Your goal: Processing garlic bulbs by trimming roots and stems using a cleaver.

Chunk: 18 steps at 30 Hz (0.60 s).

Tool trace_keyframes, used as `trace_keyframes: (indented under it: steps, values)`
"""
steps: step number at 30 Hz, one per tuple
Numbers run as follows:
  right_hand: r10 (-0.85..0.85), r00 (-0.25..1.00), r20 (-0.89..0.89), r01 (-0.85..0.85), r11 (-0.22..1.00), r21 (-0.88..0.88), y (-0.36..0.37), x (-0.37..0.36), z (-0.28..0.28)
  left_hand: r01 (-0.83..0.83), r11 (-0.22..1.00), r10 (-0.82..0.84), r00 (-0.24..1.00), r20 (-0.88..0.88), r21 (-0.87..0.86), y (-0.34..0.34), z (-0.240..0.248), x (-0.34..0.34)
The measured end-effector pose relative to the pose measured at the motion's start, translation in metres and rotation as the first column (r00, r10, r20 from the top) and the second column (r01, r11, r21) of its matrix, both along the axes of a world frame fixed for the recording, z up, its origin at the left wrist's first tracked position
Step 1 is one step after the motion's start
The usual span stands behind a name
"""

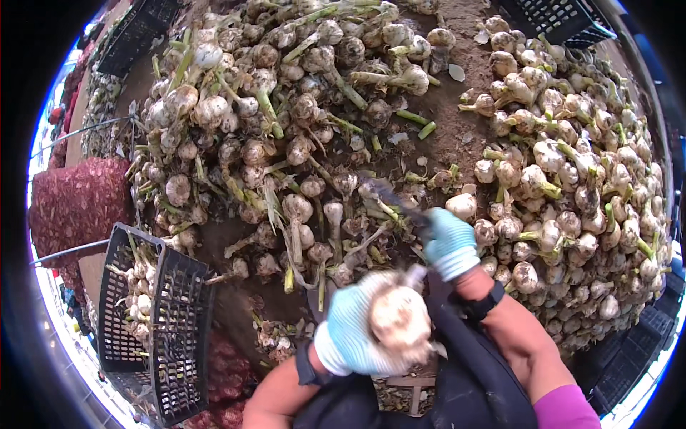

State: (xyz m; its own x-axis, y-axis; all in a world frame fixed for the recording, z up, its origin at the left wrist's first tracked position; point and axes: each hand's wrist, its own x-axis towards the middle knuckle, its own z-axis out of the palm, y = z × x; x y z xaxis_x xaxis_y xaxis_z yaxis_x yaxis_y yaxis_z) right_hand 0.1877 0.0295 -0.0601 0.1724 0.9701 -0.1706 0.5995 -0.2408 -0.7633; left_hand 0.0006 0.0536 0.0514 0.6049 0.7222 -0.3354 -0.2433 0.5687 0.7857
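Observation:
Low in front of my lap, my left hand [361,329], in a pale blue and white glove, is closed around a large garlic bulb [400,318]. The bulb is slightly blurred, its round root end turned up. To its upper right, my right hand [450,243], gloved alike, grips a dark knife [396,200]. The blade is smeared by motion and points up and left over the heap. Untrimmed garlic [300,143] with long stems lies beyond both hands. Nearest my right hand are a loose bulb [461,206] and the edge of a pile of short-stemmed garlic [550,214].
A black plastic crate [179,322] with some small garlic in it stands tilted at the left. Behind it sits a full red mesh sack [78,204]. More black crates [557,21] are at the far right and lower right. Cut stem pieces [426,130] lie on the soil.

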Motion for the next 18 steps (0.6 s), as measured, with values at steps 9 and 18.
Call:
trace_keyframes:
  steps: [9,18]
  values:
    - [-0.295,0.495,-0.817,-0.214,0.870,-0.444,0.019,-0.019,0.084,0.091,0.844,0.217,0.843,-0.493,0.528,-0.001,-0.058,-0.022]
    - [0.290,0.817,-0.499,-0.321,0.947,0.025,0.020,-0.017,0.089,-0.246,0.886,0.212,0.969,-0.128,-0.393,0.006,-0.037,-0.024]
